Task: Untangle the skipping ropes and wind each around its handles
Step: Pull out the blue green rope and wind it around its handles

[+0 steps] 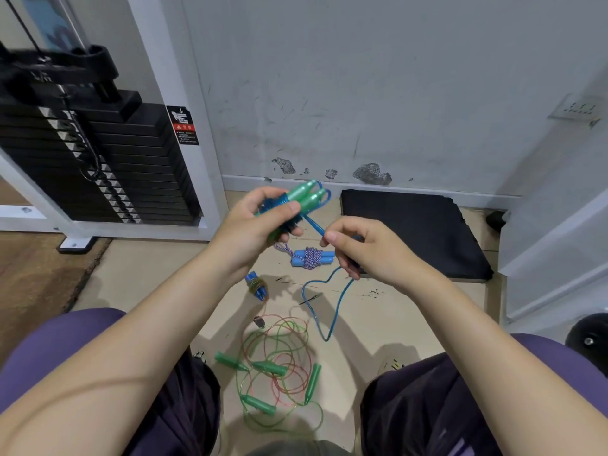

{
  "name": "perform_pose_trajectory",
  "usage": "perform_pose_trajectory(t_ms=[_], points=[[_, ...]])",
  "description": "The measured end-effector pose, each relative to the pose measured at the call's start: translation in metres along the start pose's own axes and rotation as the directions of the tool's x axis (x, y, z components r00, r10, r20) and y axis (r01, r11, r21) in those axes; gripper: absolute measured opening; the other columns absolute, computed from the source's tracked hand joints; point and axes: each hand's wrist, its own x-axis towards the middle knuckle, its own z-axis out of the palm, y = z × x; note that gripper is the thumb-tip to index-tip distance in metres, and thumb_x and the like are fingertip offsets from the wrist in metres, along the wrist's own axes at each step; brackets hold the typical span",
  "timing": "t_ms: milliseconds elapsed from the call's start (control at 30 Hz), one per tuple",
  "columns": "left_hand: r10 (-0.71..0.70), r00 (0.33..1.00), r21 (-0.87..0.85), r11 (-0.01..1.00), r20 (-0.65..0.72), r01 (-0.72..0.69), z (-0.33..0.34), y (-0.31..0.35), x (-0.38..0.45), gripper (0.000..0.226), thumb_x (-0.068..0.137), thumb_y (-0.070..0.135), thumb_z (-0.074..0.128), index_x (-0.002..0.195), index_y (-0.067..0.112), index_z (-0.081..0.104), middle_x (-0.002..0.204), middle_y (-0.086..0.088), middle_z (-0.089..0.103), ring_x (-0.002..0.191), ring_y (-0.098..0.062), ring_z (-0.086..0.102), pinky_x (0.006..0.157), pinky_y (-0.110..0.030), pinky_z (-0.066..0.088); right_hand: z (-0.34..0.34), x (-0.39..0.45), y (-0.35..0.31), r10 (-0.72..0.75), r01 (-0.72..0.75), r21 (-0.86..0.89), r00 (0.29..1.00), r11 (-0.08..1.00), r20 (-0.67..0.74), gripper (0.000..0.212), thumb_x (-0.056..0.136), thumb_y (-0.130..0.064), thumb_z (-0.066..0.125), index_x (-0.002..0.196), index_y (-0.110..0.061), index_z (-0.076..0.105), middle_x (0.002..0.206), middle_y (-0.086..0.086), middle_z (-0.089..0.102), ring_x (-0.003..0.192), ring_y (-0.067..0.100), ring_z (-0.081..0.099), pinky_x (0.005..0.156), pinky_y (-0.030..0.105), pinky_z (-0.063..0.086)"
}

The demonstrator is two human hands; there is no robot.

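The left hand (253, 222) gripped a pair of green handles (304, 194) side by side, fingers curled round them over the turns of blue rope (316, 227) already wound there, the handles' long axis pointing up and away to the right; from that bundle the rope ran down and right to the right hand (365, 248), just beside, whose fingers pinched it; the slack hung to the floor (148, 271) in a loop; the right hand looked best placed to carry the next turn; the green and red ropes (279, 360) lay tangled below.

Beige floor (378, 324), two wound ropes (311, 258), tangled green ropes (279, 366), black mat (411, 232)
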Motion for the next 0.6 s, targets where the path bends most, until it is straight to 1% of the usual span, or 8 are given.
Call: perform_pose_trajectory(t_ms=[100, 200, 267, 300, 367, 433, 500, 600], points=[[0.05, 0.988, -0.115, 0.991, -0.146, -0.067, -0.01, 0.003, 0.008, 0.033, 0.093, 0.008, 0.063, 0.124, 0.003, 0.051, 0.097, -0.014, 0.065, 0.066, -0.019, 0.065, 0.052, -0.02, 0.045, -0.003, 0.002, 0.001, 0.031, -0.031, -0.004, 0.999, 1.0, -0.012, 0.025, 0.1, -0.022, 0.052, 0.086, -0.005, 0.064, 0.057, 0.006, 0.055, 0.043, 0.022, 0.046, 0.053, 0.027, 0.04], [0.061, 0.937, -0.175, 0.976, -0.344, -0.128, -0.024, 0.006, 0.017, 0.034, 0.094, 0.012, 0.064, 0.123, 0.004, 0.05, 0.099, -0.014, 0.063, 0.065, -0.017, 0.064, 0.051, -0.019, 0.044, -0.006, 0.005, 0.003, 0.098, -0.103, -0.07, 0.993, 0.992, -0.064, 0.02, 0.097, -0.018, 0.055, 0.085, -0.008, 0.067, 0.059, 0.004, 0.057, 0.043, 0.019, 0.047, 0.053, 0.03, 0.039], [0.061, 0.911, -0.133, 0.983, -0.409, -0.126, -0.03, 0.007, 0.019, 0.037, 0.093, 0.015, 0.066, 0.125, 0.004, 0.051, 0.104, -0.016, 0.063, 0.066, -0.016, 0.065, 0.054, -0.02, 0.046, -0.008, 0.007, 0.007, 0.122, -0.149, -0.192, 0.982, 0.97, -0.143, 0.018, 0.092, -0.015, 0.058, 0.08, -0.019, 0.071, 0.07, 0.005, 0.062, 0.057, 0.017, 0.055, 0.059, 0.03, 0.043], [0.056, 0.915, -0.108, 0.988, -0.4, -0.108, -0.03, 0.008, 0.019, 0.036, 0.093, 0.015, 0.066, 0.124, 0.006, 0.051, 0.106, -0.016, 0.063, 0.066, -0.016, 0.065, 0.054, -0.02, 0.047, -0.009, 0.007, 0.008, 0.12, -0.162, -0.265, 0.978, 0.951, -0.169, 0.022, 0.09, -0.012, 0.056, 0.082, -0.025, 0.072, 0.083, 0.004, 0.064, 0.072, 0.015, 0.059, 0.067, 0.03, 0.046], [0.03, 0.962, -0.061, 0.997, -0.272, -0.049, -0.023, 0.007, 0.014, 0.03, 0.093, 0.012, 0.065, 0.119, 0.007, 0.052, 0.104, -0.019, 0.063, 0.062, -0.017, 0.064, 0.052, -0.02, 0.046, -0.01, 0.006, 0.008, 0.119, -0.165, -0.31, 0.98, 0.936, -0.16, 0.034, 0.085, -0.009, 0.053, 0.104, -0.031, 0.07, 0.114, -0.003, 0.06, 0.103, 0.011, 0.057, 0.083, 0.03, 0.05], [-0.007, 0.997, -0.015, 1.0, -0.075, 0.006, -0.011, 0.004, 0.006, 0.027, 0.092, 0.009, 0.064, 0.116, 0.007, 0.052, 0.099, -0.022, 0.063, 0.061, -0.019, 0.064, 0.051, -0.021, 0.046, -0.006, 0.004, 0.003, 0.102, -0.122, -0.181, 0.988, 0.976, -0.12, 0.047, 0.08, -0.013, 0.054, 0.123, -0.029, 0.062, 0.131, -0.008, 0.056, 0.121, 0.005, 0.052, 0.1, 0.03, 0.046], [-0.047, 0.995, 0.008, 0.999, 0.092, 0.047, 0.0, -0.002, -0.001, 0.032, 0.088, 0.009, 0.068, 0.117, 0.006, 0.054, 0.095, -0.02, 0.064, 0.062, -0.021, 0.063, 0.053, -0.022, 0.047, -0.001, 0.002, -0.002, 0.027, -0.027, -0.004, 0.999, 1.0, -0.03, 0.051, 0.079, -0.009, 0.058, 0.129, -0.021, 0.058, 0.131, -0.005, 0.06, 0.125, 0.002, 0.052, 0.107, 0.029, 0.042], [-0.078, 0.976, -0.013, 0.997, 0.203, 0.082, 0.009, -0.01, -0.006, 0.038, 0.079, 0.016, 0.072, 0.113, 0.008, 0.057, 0.092, -0.012, 0.065, 0.063, -0.019, 0.061, 0.055, -0.023, 0.048, 0.008, -0.003, -0.006, -0.053, 0.031, 0.196, 0.993, 0.98, 0.106, 0.04, 0.089, 0.002, 0.062, 0.126, -0.01, 0.056, 0.114, 0.007, 0.07, 0.112, 0.009, 0.064, 0.095, 0.029, 0.052]])
